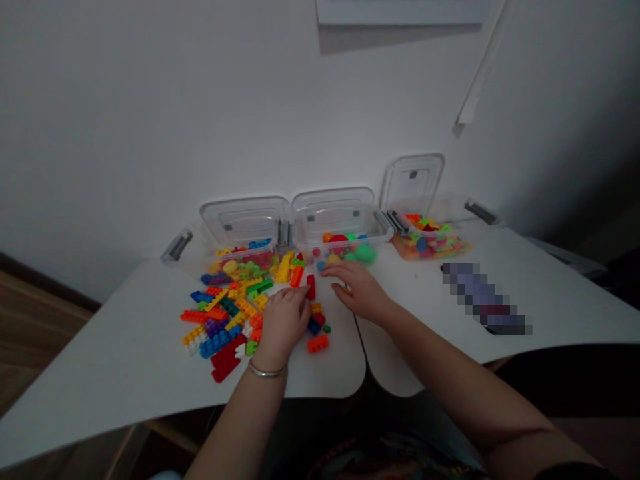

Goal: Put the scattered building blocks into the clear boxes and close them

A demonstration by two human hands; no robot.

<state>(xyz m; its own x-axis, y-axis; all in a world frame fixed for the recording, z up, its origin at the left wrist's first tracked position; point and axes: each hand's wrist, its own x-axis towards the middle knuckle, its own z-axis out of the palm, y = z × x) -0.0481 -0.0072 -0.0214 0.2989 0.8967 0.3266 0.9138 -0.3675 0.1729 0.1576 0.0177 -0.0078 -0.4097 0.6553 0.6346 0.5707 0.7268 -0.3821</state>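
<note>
Head view: left hand (283,323) curled over loose plastic bricks (235,307), grip unclear; right hand (357,290) open wide beside upright red brick (311,287), all spread within reach.

Fig. counts | left hand (283,325): 1 | right hand (357,290): 1 | wrist bracelet (267,370): 1 | clear plastic storage boxes (430,247): 3 | open hinged lids (411,185): 3 | white surface panels (115,360): 2 | loose building bricks (225,358): dozens, exact number hidden by overlap | blurred object (483,298): 1 | wall-mounted paper sheet (400,12): 1 | hanging white strip (475,73): 1
</note>
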